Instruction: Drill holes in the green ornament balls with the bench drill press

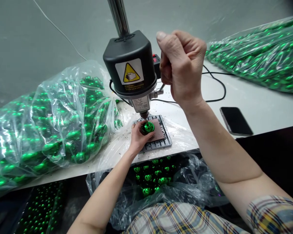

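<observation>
A small bench drill press (129,65) with a black housing and a warning label stands in the middle. Under its chuck (144,114), my left hand (139,137) is closed round a shiny green ball (149,127), thumb on one side and fingers on the other. The ball rests on a pinkish square pad (159,130), which lies on the slotted metal base (167,141). Dark marks or holes show on the ball's top. My right hand (183,63) is raised beside the housing, curled in a fist round the end of the feed lever (161,90).
Large clear bags of green balls lie at left (51,130) and at the back right (263,55). A phone (235,121) lies on the white table (200,118) near a black cable (223,92). Below the table edge, an open plastic bag (195,178) holds several green balls. Dark shavings surround the base.
</observation>
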A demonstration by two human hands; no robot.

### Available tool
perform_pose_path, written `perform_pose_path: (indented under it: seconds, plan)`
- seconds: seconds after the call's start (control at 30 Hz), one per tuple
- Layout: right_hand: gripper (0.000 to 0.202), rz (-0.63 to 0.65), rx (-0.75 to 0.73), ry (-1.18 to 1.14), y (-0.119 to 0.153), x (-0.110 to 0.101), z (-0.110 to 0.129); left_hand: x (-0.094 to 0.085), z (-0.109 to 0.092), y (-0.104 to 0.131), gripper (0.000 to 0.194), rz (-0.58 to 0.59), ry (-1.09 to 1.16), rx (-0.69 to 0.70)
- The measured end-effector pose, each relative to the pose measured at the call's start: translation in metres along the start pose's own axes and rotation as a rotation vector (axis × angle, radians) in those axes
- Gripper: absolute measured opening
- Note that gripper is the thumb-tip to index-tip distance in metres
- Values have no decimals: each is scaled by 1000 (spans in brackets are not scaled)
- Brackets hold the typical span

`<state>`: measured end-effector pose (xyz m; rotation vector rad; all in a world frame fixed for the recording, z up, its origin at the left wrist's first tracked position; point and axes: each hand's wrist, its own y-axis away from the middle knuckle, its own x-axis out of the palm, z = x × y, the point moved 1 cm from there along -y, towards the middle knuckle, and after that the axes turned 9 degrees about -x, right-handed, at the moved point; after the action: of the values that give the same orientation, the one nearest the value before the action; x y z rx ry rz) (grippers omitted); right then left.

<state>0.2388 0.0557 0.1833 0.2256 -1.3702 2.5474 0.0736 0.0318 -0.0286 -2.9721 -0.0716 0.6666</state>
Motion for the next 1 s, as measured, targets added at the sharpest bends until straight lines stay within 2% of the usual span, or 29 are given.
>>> perform_pose_path:
  seconds: [0.2,0.33,0.47,0.67,0.87,1.0]
  plan:
    - [54,7,-59,13,11,-3,0,2,3,2,65,-5,71,-71]
    - [55,-34,-185,-26,27,-6,1,3,5,2,65,-2,52,-56]
    - [57,-72,-225,38,44,-11,1,4,10,1,65,-3,37,-35]
    - [54,-48,-299,24,59,-18,-6,5,13,0,65,7,48,-12]
    - [50,-18,-505,-57,69,-21,-18,4,10,1,65,-2,11,-10]
    - [46,23,-579,-69,75,-25,-24,4,8,1,65,2,27,-16]
